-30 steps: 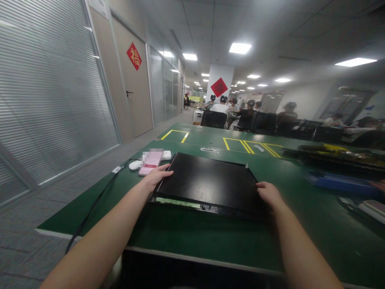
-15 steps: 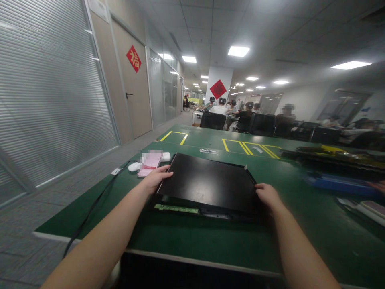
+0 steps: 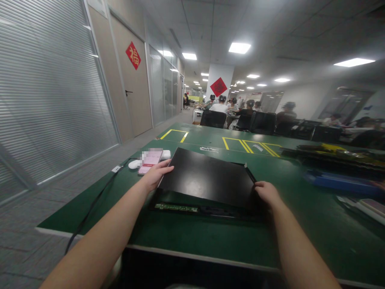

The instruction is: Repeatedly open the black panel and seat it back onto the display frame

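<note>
A flat black screen panel (image 3: 210, 174) with a glossy face is tilted in front of me, its left side higher than its right. My left hand (image 3: 156, 174) grips its left edge, thumb on top and fingers toward the underside. At the right edge, my right hand (image 3: 266, 192) pinches the panel near its corner. Beneath it lies a dark frame (image 3: 231, 211), mostly hidden by the panel. A green circuit board strip (image 3: 176, 208) shows along the frame's near side.
Left of the panel, a pink-screened phone (image 3: 152, 160) lies beside a white mouse-like object (image 3: 133, 164). A black cable (image 3: 96, 204) crosses the left of the green table (image 3: 204, 237). At right sit a blue tray (image 3: 333, 180) and dark stacked parts (image 3: 325, 154).
The left side of the screen panel has risen slightly, and more of the circuit board strip and frame shows below its near edge. Both hands keep their hold.
</note>
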Demonstrator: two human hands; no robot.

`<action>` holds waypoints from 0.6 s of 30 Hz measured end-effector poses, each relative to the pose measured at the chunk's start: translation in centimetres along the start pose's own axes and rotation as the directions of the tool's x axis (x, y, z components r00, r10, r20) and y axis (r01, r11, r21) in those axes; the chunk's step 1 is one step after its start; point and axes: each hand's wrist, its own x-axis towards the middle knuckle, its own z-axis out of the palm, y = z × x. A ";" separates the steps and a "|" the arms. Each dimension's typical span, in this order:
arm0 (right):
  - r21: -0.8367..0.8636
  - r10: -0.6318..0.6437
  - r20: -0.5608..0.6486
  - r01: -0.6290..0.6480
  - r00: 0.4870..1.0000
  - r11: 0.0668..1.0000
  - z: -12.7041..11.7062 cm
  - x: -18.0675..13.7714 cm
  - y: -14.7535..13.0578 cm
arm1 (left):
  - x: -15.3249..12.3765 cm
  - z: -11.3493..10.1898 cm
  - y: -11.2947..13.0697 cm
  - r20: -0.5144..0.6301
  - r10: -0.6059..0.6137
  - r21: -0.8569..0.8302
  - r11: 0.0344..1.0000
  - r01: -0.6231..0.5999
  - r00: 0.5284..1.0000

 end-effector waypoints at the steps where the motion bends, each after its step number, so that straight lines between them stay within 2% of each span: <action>1: 0.006 0.007 0.008 -0.007 1.000 1.000 0.0 0.0 -0.1 | -0.1 0.1 0.0 0.005 0.016 0.005 1.000 -0.016 1.000; 7: 0.085 0.086 -0.063 -0.080 0.994 0.993 -0.2 0.3 -0.4 | -0.4 0.3 0.3 0.094 0.109 0.029 0.993 -0.112 0.990; 11: 0.198 0.088 -0.077 -0.071 0.993 0.978 -0.2 0.1 -0.3 | -0.7 0.6 0.3 0.125 0.191 0.037 0.980 -0.197 0.974; 15: 0.424 0.128 -0.062 -0.090 0.990 0.901 -0.6 -0.2 -0.2 | -0.4 0.3 0.4 0.074 0.255 0.056 0.964 -0.260 0.964; 18: 0.581 0.060 -0.089 0.003 0.994 0.814 -1.7 -0.5 -0.8 | 0.0 -0.4 0.9 0.040 0.340 0.098 0.935 -0.342 0.940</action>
